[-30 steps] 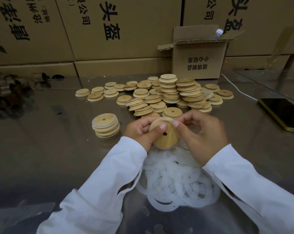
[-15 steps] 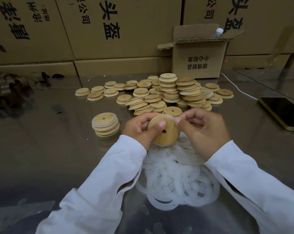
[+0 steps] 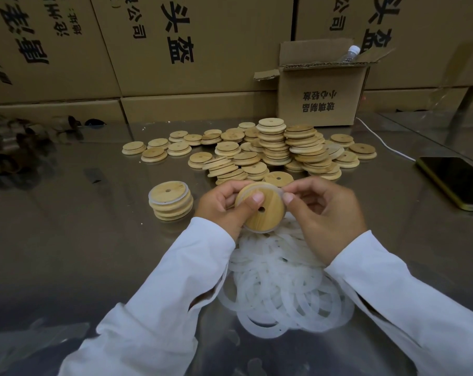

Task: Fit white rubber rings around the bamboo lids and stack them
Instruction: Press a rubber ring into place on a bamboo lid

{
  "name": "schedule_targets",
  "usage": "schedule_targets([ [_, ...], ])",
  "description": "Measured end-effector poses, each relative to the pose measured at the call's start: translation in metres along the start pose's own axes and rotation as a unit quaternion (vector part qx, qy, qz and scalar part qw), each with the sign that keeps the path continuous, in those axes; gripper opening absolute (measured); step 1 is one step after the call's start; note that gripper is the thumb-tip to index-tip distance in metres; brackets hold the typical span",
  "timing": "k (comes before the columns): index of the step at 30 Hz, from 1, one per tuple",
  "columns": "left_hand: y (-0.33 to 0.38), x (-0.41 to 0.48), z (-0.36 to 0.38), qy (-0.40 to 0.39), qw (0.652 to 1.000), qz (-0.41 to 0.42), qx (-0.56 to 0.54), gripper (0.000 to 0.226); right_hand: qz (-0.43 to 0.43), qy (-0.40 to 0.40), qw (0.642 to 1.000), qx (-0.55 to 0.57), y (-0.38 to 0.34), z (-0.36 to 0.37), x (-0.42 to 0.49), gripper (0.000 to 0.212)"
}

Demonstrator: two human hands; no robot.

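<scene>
**Ana:** What changed just now?

**Ben:** Not much. The lid (image 3: 262, 213) has come up a tiny bit and tipped a little toward the stack (image 3: 170, 200). It is in the air just right of the stack, above the desk (image 3: 80, 240).

**Ana:** Who has it?

**Ben:** Both hands. The left hand (image 3: 221, 204) curls its fingers (image 3: 254, 199) round the side nearest the stack, with the thumb flat on the lid by the hole. The right hand (image 3: 327, 213) has slid its fingers (image 3: 292, 189) to the edge away from the stack. They pinch the ring (image 3: 270, 185) there.

**Ana:** Is the ring on yet?

**Ben:** Nearly, I think. White shows along the top edge and the bottom edge. The back is hidden, so I can't tell if it goes all the way round.

**Ana:** So what's next?

**Ben:** My guess is one more push, then this lid goes on the stack. Lots of bare lids (image 3: 278, 147) wait behind the stack, off to its right. The loose rings (image 3: 281, 291) lie right of the stack, closer to the person.
</scene>
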State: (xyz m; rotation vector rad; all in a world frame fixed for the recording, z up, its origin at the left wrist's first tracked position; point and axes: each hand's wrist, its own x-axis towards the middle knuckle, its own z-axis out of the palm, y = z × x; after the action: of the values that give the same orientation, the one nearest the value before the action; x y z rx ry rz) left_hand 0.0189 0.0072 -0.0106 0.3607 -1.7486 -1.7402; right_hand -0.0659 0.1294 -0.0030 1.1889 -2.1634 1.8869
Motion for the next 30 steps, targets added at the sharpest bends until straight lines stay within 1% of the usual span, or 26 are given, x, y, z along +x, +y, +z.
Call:
schedule_targets([
  [7, -0.0008, 0.0000, -0.0007, 0.005, 1.000, 0.001, 0.007, 0.014, -0.034, 0.002, 0.999, -0.021, -0.0012, 0.0004, -0.0015, 0.028],
  [10, -0.0015, -0.0002, -0.0010, 0.001, 1.000, -0.002, 0.012, 0.013, -0.033, -0.002, 0.999, -0.028, -0.0006, 0.0011, -0.0013, 0.030],
  [20, -0.0006, -0.0002, -0.0010, -0.006, 1.000, 0.000, 0.018, 0.013, 0.008, -0.021, 0.999, -0.031, 0.0008, 0.0015, 0.0020, 0.028],
  [25, 0.0020, -0.0011, -0.0017, -0.003, 1.000, 0.012, 0.025, 0.014, 0.034, -0.042, 0.999, 0.005, -0.0028, -0.0005, 0.0017, 0.028],
  [30, 0.0025, -0.0015, -0.0007, -0.001, 0.999, 0.022, 0.039, 0.016, 0.061, -0.050, 0.996, 0.039, -0.0027, -0.0016, 0.0022, 0.022],
])
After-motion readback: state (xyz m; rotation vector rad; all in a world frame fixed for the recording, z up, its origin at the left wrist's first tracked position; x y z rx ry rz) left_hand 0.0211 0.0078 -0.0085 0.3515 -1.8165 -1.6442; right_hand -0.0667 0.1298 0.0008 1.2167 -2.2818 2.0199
